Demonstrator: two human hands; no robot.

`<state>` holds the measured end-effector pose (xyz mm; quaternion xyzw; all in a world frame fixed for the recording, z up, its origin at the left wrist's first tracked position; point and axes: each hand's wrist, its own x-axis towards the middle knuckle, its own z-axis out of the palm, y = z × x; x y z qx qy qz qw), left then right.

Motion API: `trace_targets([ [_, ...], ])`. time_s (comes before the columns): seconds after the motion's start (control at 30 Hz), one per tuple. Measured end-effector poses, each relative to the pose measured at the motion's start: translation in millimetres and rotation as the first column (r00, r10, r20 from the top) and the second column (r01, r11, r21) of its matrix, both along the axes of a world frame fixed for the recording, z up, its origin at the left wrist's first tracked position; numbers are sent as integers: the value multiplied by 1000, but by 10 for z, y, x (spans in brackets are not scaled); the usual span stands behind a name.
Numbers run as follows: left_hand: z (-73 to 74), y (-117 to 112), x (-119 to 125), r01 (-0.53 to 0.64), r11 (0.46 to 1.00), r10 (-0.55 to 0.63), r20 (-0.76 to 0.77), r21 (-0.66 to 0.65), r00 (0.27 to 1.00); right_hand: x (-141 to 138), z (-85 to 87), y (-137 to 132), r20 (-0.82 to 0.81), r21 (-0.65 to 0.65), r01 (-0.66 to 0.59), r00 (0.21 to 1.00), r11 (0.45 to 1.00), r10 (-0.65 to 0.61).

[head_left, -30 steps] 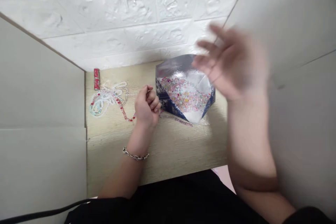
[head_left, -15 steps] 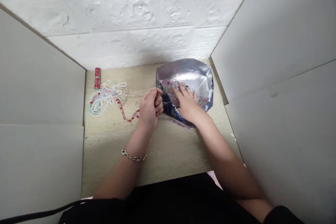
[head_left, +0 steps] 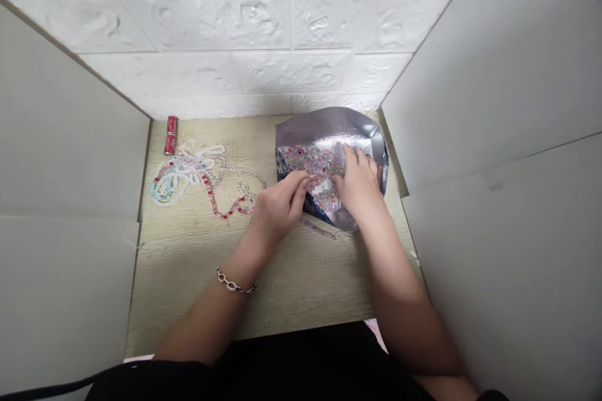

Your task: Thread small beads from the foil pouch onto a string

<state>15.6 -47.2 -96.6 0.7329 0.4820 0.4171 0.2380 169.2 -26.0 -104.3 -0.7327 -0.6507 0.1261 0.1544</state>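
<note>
A silver-lined bag (head_left: 324, 128) with a dark blue patterned outside lies spread open at the right of the table. Loose pink, red and clear beads (head_left: 310, 155) cover its inner surface. Over its left part, my left hand (head_left: 277, 207) has thumb and forefinger pinched together; whatever is between them is too small to make out. My right hand (head_left: 361, 185) rests above the beads, palm down, thumb apart from the bent fingers. Beside my left hand runs a red and pink bead string (head_left: 214, 200). A purplish bead string (head_left: 320, 229) comes out below the bag.
White and pale blue bead strands (head_left: 164, 191) lie coiled at the left of the wooden table (head_left: 197, 301). Two red cylinders (head_left: 170, 136) stand end to end behind them. A white brick-pattern wall (head_left: 254, 19) and grey side panels (head_left: 61, 138) close in the table.
My left hand has moved right over the bag's beads, fingers now pinched forward. My right hand has shifted slightly right and drawn its fingers in from lying spread on the beads.
</note>
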Motion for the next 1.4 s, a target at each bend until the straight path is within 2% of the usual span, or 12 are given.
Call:
trace_targets([
  [0.07, -39, 9, -28, 18, 1000, -17, -117, 8, 993, 43, -1, 3, -4, 19, 0, 1000, 1000, 0],
  [0.13, -59, 17, -59, 1, 999, 6, -149, 45, 989, 84, 2, 4, -15, 41, 2, 1000, 999, -2],
  [0.3, -68, 16, -100, -68, 982, 77, -42, 178, 996, 109, 58, 14, -6, 53, 18, 1000, 998, -17],
  [0.4, -74, 12, -89, -41, 982, 44, -12, 184, 999, 58, 94, 21, -25, 46, -132, 991, 990, 133],
  [0.5, -71, 9, -71, -34, 993, 28, 54, 113, 998, -1, 83, 13, -33, 8, -361, 932, 932, 361],
  [0.57, -64, 9, -65, -43, 998, 36, 114, 56, 993, -21, 52, 4, 0, -20, -430, 903, 903, 430],
  [0.7, -54, 16, -69, -55, 998, 54, 170, 6, 984, -9, 13, -4, 64, -31, -381, 922, 924, 382],
  [0.83, -33, 23, -74, -56, 998, 55, 170, -2, 984, 19, 37, -8, 43, -25, -329, 943, 944, 330],
  [1.13, -15, 30, -76, -60, 995, 78, 235, -84, 969, 10, 35, -33, 15, -20, -366, 931, 931, 366],
  [1.23, -35, 37, -83, -52, 997, 63, 211, -58, 976, -16, 45, -45, 23, -26, -373, 927, 928, 373],
  [1.4, -40, 31, -87, -23, 997, 21, 33, 79, 999, -58, 37, -53, 39, -14, -390, 920, 921, 390],
])
